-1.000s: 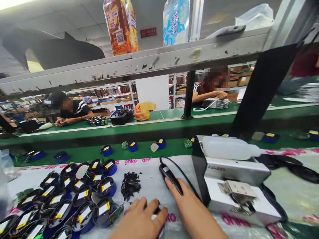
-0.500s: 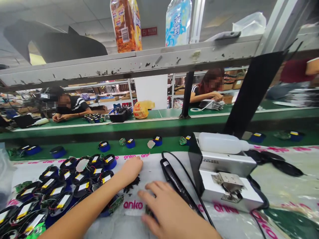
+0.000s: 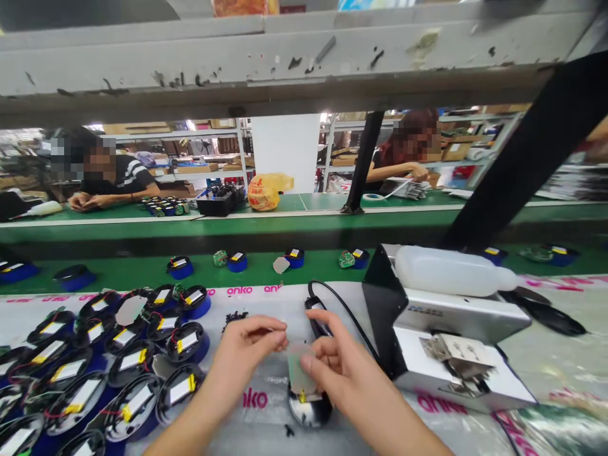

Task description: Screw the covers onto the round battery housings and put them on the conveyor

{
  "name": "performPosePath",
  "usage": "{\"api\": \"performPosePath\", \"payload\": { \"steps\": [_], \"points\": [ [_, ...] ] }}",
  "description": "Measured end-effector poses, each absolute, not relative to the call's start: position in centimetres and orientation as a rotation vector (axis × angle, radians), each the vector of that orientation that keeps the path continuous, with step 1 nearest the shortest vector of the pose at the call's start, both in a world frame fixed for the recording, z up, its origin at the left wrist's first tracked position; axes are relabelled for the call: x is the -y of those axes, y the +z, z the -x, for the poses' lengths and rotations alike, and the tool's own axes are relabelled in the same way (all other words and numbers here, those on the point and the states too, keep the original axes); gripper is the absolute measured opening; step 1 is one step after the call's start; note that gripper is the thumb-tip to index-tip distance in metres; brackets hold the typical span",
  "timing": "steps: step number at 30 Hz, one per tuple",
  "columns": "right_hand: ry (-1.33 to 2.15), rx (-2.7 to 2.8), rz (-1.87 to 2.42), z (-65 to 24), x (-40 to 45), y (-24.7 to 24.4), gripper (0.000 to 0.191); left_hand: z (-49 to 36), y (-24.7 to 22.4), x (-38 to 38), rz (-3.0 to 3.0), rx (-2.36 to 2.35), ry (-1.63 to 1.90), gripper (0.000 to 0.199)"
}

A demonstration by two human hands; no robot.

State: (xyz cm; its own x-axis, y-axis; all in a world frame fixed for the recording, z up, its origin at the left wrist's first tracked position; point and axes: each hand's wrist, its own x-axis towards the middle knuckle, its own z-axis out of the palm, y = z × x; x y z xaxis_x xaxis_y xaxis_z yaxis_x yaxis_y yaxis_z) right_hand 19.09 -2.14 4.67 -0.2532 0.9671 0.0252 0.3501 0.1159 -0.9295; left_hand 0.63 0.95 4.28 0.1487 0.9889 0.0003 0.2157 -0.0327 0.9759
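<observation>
My right hand [image 3: 339, 364] pinches a thin pale circuit board [image 3: 300, 369] between thumb and fingers, tilted up over a round black housing [image 3: 311, 411]. A yellow bit shows at the board's lower edge, inside the housing. My left hand [image 3: 251, 345] hovers just left of the board, thumb and forefinger pressed together; whatever is between them is too small to make out. Behind this hand lies a small pile of black bits [image 3: 234, 320]. A black pen-shaped tool [image 3: 319, 324] with a cable lies partly hidden behind my right hand.
Many blue-and-black housings with batteries [image 3: 135, 402] crowd the left side. A metal device [image 3: 456, 354] bearing a white plastic bottle [image 3: 451, 271] stands right. More housings sit on the green belt [image 3: 313, 272]. A shelf beam [image 3: 190, 69] crosses above; two people sit opposite.
My left hand has drawn back from the black bits towards me, fingers pinched. My right hand has lifted the circuit board upright above the housing. The view has tilted downward.
</observation>
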Motion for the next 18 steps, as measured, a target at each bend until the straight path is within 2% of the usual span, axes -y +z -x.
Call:
{"api": "performPosePath", "payload": {
  "steps": [5, 9, 13, 18],
  "points": [
    [1.346, 1.472, 1.3, -19.2, 2.2, 3.1, 0.023, -1.1, 1.1, 0.2, -1.056, -1.117, 1.042, 0.037],
    [1.588, 1.448, 1.239, -19.3, 2.8, 3.2, 0.018, -0.8, 0.2, 0.5, -0.837, -1.037, 1.039, 0.036],
    [1.375, 1.662, 1.131, -19.8, 2.4, 3.6, 0.016, -1.0, 0.2, 1.1, -0.684, -0.928, 0.977, 0.031],
    [1.428, 1.543, 1.238, -19.8, 2.2, 3.9, 0.014, -1.2, 0.8, 1.5, -0.563, -0.876, 0.988, 0.027]
  ]
}}
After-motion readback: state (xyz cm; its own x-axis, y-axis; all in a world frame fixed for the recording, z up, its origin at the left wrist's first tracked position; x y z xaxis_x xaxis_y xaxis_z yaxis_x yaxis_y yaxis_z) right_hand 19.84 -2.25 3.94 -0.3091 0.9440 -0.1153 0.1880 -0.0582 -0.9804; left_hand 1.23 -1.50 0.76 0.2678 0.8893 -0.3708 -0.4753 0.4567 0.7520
